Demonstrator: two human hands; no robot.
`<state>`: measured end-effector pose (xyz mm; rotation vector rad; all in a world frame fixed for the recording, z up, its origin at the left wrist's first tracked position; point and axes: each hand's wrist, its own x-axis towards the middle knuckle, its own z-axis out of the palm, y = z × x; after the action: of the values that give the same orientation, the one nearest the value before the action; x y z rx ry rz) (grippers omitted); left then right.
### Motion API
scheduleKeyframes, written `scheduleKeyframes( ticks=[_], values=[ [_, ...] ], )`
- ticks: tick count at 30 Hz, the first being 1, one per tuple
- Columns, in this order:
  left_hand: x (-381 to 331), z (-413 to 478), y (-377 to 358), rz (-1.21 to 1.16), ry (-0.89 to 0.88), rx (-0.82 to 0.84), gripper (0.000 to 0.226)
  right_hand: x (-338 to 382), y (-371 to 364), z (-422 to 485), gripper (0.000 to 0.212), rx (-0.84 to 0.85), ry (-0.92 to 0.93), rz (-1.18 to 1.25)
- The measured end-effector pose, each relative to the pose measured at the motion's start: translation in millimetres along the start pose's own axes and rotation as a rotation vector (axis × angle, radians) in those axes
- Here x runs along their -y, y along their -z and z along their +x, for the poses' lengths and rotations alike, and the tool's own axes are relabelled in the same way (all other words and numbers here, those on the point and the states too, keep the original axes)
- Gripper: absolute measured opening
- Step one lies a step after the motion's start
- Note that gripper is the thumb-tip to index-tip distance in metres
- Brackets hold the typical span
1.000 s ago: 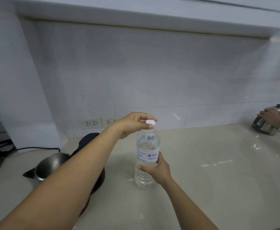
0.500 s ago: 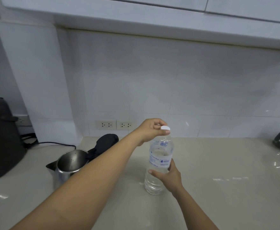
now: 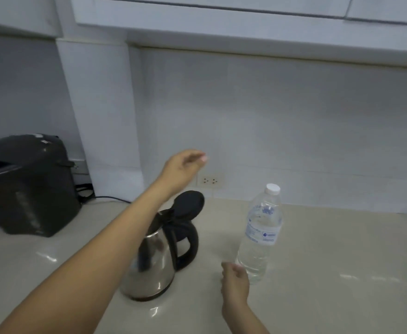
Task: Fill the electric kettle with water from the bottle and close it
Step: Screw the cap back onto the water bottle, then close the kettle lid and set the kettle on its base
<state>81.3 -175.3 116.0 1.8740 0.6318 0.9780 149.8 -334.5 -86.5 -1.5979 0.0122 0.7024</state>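
Note:
A clear plastic water bottle (image 3: 260, 235) stands upright on the pale countertop (image 3: 330, 249), its white cap (image 3: 272, 188) on. To its left sits a steel electric kettle (image 3: 149, 268) with a black handle; its black lid (image 3: 190, 203) is tipped up and open. My left hand (image 3: 183, 166) hovers above and behind the lid, fingers loosely curled, holding nothing. My left forearm crosses over the kettle's mouth and hides it. My right hand (image 3: 233, 278) is low beside the bottle's base, loosely curled and empty; whether it touches the bottle is unclear.
A black hot-water dispenser (image 3: 29, 184) stands at the left against the wall, with a black cord (image 3: 111, 198) running behind it. Wall sockets (image 3: 209, 180) sit just above the counter behind the kettle. Upper cabinets overhang the tiled wall.
Both hands have let go of the bottle. My left hand left the cap and moved left, up over the kettle lid; my right hand dropped to the bottle's base. The view swung left.

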Motion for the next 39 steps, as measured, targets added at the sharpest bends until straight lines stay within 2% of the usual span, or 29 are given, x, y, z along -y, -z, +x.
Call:
scheduleKeyframes(
  ticks=[2,6,10,12,14,17,21,24,32,36,39],
  values=[
    [12.5,-5.1,42.0,-0.037,0.037,-0.163,0.020,16.0,-18.0,-6.5,0.003,0.069,0.164,-0.026],
    [59.7,-34.4,104.2,-0.111,0.171,-0.461,0.018,54.7,-52.4,-16.5,0.016,0.209,0.368,-0.071],
    [118.6,-80.4,125.1,-0.215,0.376,-0.636,0.023,79.7,-86.3,-18.1,0.023,0.296,0.389,-0.073],
    [144.0,-101.8,123.4,-0.285,0.527,-0.634,0.030,84.2,-97.2,-16.1,0.024,0.314,0.333,-0.004],
    [163.2,-118.1,117.5,-0.354,0.652,-0.555,0.044,86.6,-102.7,-14.0,0.024,0.334,0.271,0.064],
    [172.6,-129.4,104.1,-0.425,0.704,-0.443,0.058,92.0,-105.9,-17.3,0.021,0.359,0.164,0.082],
    [169.9,-129.4,85.2,-0.534,0.745,-0.397,0.057,95.6,-112.0,-19.7,0.030,0.405,0.085,0.104],
    [176.1,-126.9,76.2,-0.545,0.844,-0.418,0.066,97.5,-115.2,-20.6,0.032,0.387,0.109,0.045],
    [190.0,-118.9,63.7,-0.563,0.867,-0.510,0.070,113.5,-121.4,-34.7,0.033,0.389,0.160,-0.093],
    [194.1,-119.3,59.7,-0.614,0.845,-0.560,0.066,107.8,-136.0,-54.4,0.035,0.330,0.298,-0.078],
    [197.1,-119.0,57.1,-0.650,0.825,-0.594,0.062,100.7,-151.3,-68.4,0.028,0.263,0.447,-0.212]
  ],
)
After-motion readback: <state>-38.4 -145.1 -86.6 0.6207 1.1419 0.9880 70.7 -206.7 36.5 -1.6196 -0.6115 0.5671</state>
